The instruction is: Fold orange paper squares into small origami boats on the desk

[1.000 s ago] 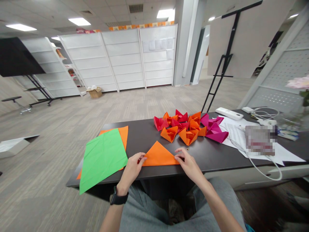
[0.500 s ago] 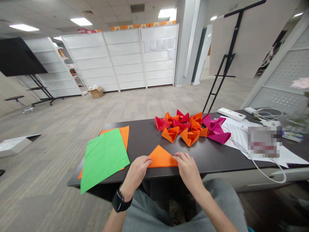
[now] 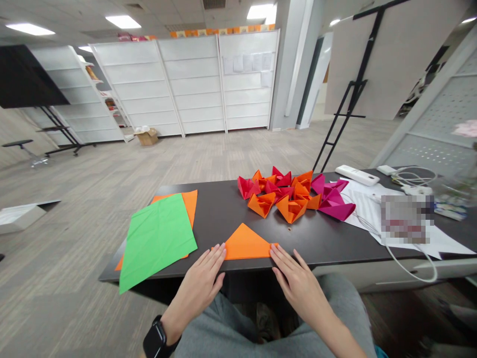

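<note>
A folded orange sheet of paper (image 3: 246,244) lies flat near the table's front edge, its peak pointing away from me. My left hand (image 3: 199,281) rests with outstretched fingers on the paper's left corner. On the right corner, my right hand (image 3: 298,281) presses down with its fingers straight and the thumb apart. Both hands cover the paper's ends. Beyond it sit several folded paper boats, among them an orange one (image 3: 291,209), a red one (image 3: 249,187) and a magenta one (image 3: 338,205).
A green sheet (image 3: 158,238) lies over orange sheets (image 3: 192,204) on the left, overhanging the front edge of the dark table (image 3: 216,214). White papers (image 3: 367,211), a white cable (image 3: 406,261) and a white power strip (image 3: 357,175) occupy the right side.
My fingers have gone from pinching the orange paper's two ends to lying flat on them. The left hand has shifted left and toward me. The camera view has tilted slightly.
</note>
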The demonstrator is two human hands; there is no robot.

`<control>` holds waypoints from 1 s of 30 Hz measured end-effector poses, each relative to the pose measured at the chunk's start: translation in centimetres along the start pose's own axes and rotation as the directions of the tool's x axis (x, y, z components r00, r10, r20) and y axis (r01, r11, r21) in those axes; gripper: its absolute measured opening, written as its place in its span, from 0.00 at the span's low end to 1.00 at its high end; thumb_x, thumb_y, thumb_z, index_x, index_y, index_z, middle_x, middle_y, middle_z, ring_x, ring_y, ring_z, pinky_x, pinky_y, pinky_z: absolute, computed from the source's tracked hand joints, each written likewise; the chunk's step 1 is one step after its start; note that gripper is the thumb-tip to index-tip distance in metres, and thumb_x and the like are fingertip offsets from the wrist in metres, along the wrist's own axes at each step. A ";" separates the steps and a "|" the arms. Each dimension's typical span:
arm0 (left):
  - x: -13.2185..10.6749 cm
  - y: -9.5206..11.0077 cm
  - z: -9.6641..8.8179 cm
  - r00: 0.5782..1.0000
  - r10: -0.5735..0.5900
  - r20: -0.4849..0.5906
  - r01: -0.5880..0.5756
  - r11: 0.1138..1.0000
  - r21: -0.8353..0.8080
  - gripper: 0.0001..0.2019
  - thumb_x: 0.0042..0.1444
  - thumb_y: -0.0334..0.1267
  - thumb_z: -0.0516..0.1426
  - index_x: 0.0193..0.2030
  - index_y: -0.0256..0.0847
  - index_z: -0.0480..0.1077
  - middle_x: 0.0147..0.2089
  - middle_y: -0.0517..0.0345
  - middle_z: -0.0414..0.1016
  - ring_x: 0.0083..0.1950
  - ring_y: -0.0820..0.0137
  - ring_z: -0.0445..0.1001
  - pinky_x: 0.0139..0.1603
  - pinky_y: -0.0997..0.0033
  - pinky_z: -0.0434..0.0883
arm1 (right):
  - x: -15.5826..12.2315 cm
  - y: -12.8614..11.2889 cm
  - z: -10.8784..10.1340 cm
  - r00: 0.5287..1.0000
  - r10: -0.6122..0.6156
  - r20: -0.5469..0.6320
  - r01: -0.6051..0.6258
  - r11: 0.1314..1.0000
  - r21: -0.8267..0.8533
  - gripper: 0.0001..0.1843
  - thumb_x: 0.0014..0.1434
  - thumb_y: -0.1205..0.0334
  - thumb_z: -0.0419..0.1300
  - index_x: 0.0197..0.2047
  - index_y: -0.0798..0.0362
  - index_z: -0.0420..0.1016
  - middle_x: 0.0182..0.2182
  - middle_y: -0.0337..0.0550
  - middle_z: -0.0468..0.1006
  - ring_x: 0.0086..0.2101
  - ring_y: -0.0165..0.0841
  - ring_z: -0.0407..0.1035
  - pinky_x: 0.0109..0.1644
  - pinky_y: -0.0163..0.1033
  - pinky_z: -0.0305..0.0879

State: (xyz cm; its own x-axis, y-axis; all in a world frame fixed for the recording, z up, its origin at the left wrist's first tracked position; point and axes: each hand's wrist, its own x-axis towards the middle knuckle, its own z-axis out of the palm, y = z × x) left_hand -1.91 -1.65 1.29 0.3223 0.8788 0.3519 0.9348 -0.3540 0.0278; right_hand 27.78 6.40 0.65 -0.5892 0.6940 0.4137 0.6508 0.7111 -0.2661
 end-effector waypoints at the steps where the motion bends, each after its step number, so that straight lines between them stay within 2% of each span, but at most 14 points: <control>1: -0.3 0.1 0.1 1.000 0.003 -0.028 -0.003 1.000 0.005 0.28 0.64 0.30 0.49 0.71 0.38 0.54 0.70 0.48 0.62 0.68 0.62 0.65 0.66 0.57 0.67 | -0.2 0.0 0.3 1.000 0.003 -0.015 -0.003 1.000 0.001 0.27 0.67 0.66 0.51 0.68 0.46 0.61 0.63 0.47 0.68 0.62 0.42 0.64 0.66 0.60 0.59; 5: -1.1 0.9 -0.3 0.991 0.039 -0.128 -0.042 0.999 -0.025 0.21 0.65 0.27 0.48 0.62 0.42 0.67 0.59 0.50 0.75 0.58 0.63 0.75 0.58 0.58 0.74 | -0.3 0.6 1.4 0.997 0.003 -0.078 -0.001 1.000 0.025 0.25 0.64 0.68 0.53 0.63 0.45 0.68 0.60 0.45 0.73 0.60 0.43 0.66 0.65 0.63 0.58; 9: -0.8 1.9 -1.9 0.961 -0.072 -0.267 0.044 0.993 -0.109 0.15 0.66 0.29 0.50 0.53 0.42 0.74 0.47 0.50 0.80 0.45 0.64 0.77 0.47 0.60 0.77 | 0.4 0.8 0.8 0.993 0.034 -0.113 -0.022 0.995 0.102 0.12 0.63 0.66 0.57 0.45 0.44 0.78 0.51 0.43 0.79 0.54 0.45 0.71 0.64 0.65 0.59; 11: -0.3 2.1 -2.3 0.922 -0.158 -0.354 0.112 0.983 -0.148 0.15 0.67 0.30 0.51 0.54 0.45 0.74 0.43 0.52 0.79 0.42 0.66 0.76 0.45 0.62 0.77 | 0.6 -0.3 0.1 0.980 0.092 -0.179 -0.062 0.984 0.165 0.11 0.63 0.63 0.57 0.46 0.43 0.78 0.55 0.46 0.75 0.56 0.47 0.69 0.63 0.64 0.61; 13: 0.2 2.1 -2.2 0.873 -0.222 -0.434 0.155 0.971 -0.183 0.17 0.67 0.30 0.51 0.58 0.47 0.72 0.41 0.52 0.79 0.42 0.66 0.77 0.45 0.63 0.76 | 0.6 -1.8 -0.4 0.925 0.237 -0.297 -0.157 0.950 0.272 0.16 0.63 0.59 0.57 0.54 0.44 0.74 0.58 0.51 0.69 0.58 0.49 0.66 0.61 0.61 0.64; 15: 0.5 1.8 -1.4 0.828 -0.235 -0.509 0.162 0.969 -0.184 0.20 0.67 0.29 0.52 0.62 0.48 0.68 0.43 0.51 0.79 0.43 0.66 0.77 0.47 0.62 0.76 | 0.7 -3.3 -0.5 0.822 0.444 -0.358 -0.260 0.850 0.458 0.21 0.63 0.54 0.58 0.58 0.45 0.68 0.55 0.54 0.70 0.53 0.48 0.70 0.55 0.55 0.70; 17: 0.6 1.5 -0.4 0.792 -0.191 -0.580 0.137 0.981 -0.136 0.23 0.66 0.27 0.53 0.65 0.48 0.65 0.46 0.50 0.79 0.45 0.64 0.77 0.49 0.60 0.75 | 1.2 -4.1 -0.2 0.774 0.600 -0.205 -0.308 0.638 0.706 0.25 0.63 0.48 0.57 0.60 0.46 0.64 0.49 0.53 0.74 0.44 0.44 0.75 0.43 0.48 0.76; 19: 0.6 1.3 0.5 0.776 -0.104 -0.622 0.084 0.995 -0.061 0.26 0.64 0.25 0.54 0.67 0.48 0.63 0.48 0.50 0.79 0.47 0.62 0.77 0.49 0.59 0.75 | 2.4 -3.9 0.2 0.761 0.649 0.021 -0.327 0.356 0.875 0.29 0.63 0.43 0.55 0.62 0.46 0.60 0.45 0.50 0.76 0.40 0.42 0.77 0.36 0.44 0.76; 21: 0.8 1.1 1.2 0.785 -0.014 -0.619 0.012 1.000 -0.007 0.26 0.63 0.23 0.54 0.67 0.46 0.64 0.48 0.50 0.79 0.49 0.63 0.77 0.52 0.60 0.75 | 3.9 -3.0 0.5 0.722 0.680 0.127 -0.315 0.160 0.936 0.33 0.61 0.41 0.57 0.64 0.47 0.57 0.39 0.45 0.77 0.37 0.40 0.77 0.37 0.44 0.76; 23: 1.3 1.1 1.4 0.803 0.009 -0.596 -0.031 0.999 -0.026 0.25 0.63 0.23 0.54 0.65 0.46 0.66 0.49 0.51 0.79 0.52 0.64 0.76 0.55 0.61 0.75 | 5.4 -1.8 0.6 0.705 0.694 0.144 -0.291 0.098 0.952 0.37 0.57 0.42 0.62 0.64 0.48 0.58 0.33 0.40 0.77 0.31 0.36 0.75 0.37 0.42 0.75; 25: 2.1 1.0 1.4 0.813 -0.109 -0.572 0.023 0.988 -0.155 0.21 0.64 0.24 0.53 0.59 0.49 0.72 0.54 0.51 0.75 0.58 0.63 0.73 0.59 0.58 0.74 | 6.6 -0.6 0.5 0.733 0.667 0.129 -0.276 0.118 0.954 0.38 0.54 0.44 0.66 0.63 0.50 0.61 0.32 0.38 0.76 0.28 0.33 0.72 0.34 0.39 0.73; 27: 3.2 0.8 1.2 0.807 -0.334 -0.488 0.142 0.911 -0.388 0.16 0.64 0.28 0.53 0.50 0.49 0.77 0.62 0.51 0.68 0.64 0.60 0.69 0.61 0.55 0.72 | 7.6 0.3 0.6 0.774 0.622 0.116 -0.280 0.173 0.944 0.36 0.52 0.44 0.67 0.59 0.52 0.65 0.31 0.38 0.76 0.27 0.32 0.70 0.32 0.38 0.71; 29: 4.2 0.4 1.0 0.800 -0.521 -0.297 0.236 0.728 -0.643 0.12 0.64 0.32 0.54 0.46 0.46 0.78 0.66 0.48 0.63 0.64 0.58 0.69 0.59 0.56 0.74 | 8.2 1.1 0.9 0.803 0.585 0.117 -0.305 0.234 0.923 0.31 0.51 0.44 0.68 0.52 0.53 0.69 0.31 0.38 0.76 0.26 0.31 0.68 0.30 0.37 0.69; 30: 4.7 0.2 1.0 0.806 -0.561 -0.186 0.256 0.616 -0.745 0.11 0.63 0.34 0.55 0.46 0.44 0.78 0.66 0.47 0.64 0.63 0.58 0.71 0.57 0.58 0.75 | 8.4 1.4 1.1 0.810 0.575 0.118 -0.320 0.263 0.910 0.29 0.51 0.43 0.68 0.48 0.54 0.71 0.31 0.38 0.75 0.25 0.30 0.67 0.30 0.37 0.69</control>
State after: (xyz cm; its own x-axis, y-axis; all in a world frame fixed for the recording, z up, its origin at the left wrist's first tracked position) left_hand -0.11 2.69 2.03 -0.2924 0.8477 0.4426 0.5470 -0.2314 0.8045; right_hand 23.18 13.33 2.79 -0.1598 0.9840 0.0789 -0.0765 0.0673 -0.9948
